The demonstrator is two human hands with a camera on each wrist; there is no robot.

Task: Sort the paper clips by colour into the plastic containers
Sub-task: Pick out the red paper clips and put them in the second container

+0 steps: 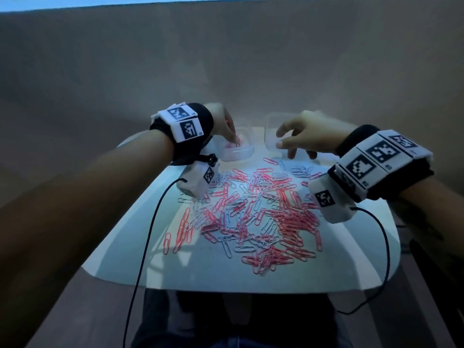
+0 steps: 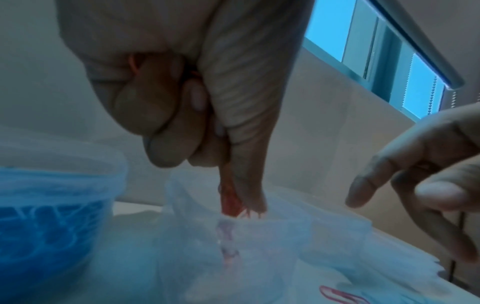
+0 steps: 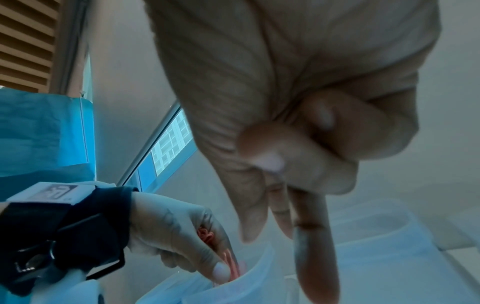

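Note:
A heap of red and silver paper clips [image 1: 253, 212] covers the white table [image 1: 351, 267]. At the table's far edge stand two clear plastic containers. The left container [image 1: 244, 153] has red clips in it. My left hand [image 1: 234, 140] pinches a bunch of red clips [image 2: 230, 201] and dips them into this container [image 2: 272, 246]. My right hand [image 1: 283, 141] hovers at the front of the right container [image 1: 271, 129], thumb and forefinger stretched down, the other fingers curled, with nothing in it. The right wrist view shows my left hand [image 3: 182, 236] with the red clips [image 3: 230, 261].
In the left wrist view a third clear container [image 2: 52, 205] with blue contents stands to the left. Black cables [image 1: 143, 247] hang from both wrist cameras over the table's near edge. A plain wall rises close behind the containers.

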